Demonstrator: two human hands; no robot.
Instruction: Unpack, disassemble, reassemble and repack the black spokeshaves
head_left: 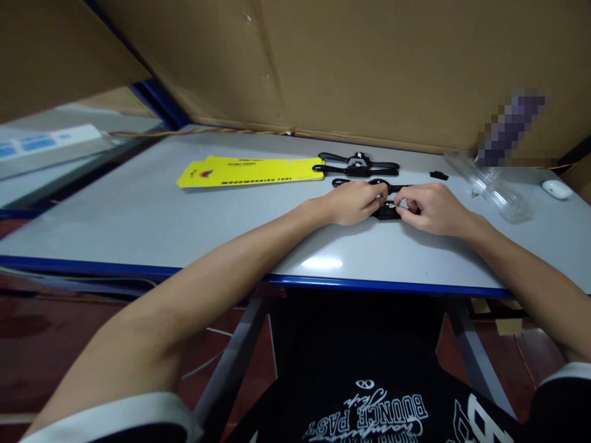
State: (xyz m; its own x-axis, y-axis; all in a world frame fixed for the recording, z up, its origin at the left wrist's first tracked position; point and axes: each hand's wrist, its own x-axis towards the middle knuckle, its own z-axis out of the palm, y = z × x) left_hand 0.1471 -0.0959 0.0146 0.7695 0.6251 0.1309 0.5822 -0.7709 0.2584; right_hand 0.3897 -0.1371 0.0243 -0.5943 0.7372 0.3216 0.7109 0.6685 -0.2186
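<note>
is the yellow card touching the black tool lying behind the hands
Apart. The head view shows a strip of bare grey table between the yellow card and the black tool lying behind both hands.

The yellow packaging card (pixel 252 170) in the upper middle reads "WOODWORKING TOOL"; the black shirt (pixel 369 406), bottom centre, seemingly shows "BOUNCE PAST" upside down.

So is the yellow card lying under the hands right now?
No, the yellow card lies flat on the table, off to the left of both hands.
</note>
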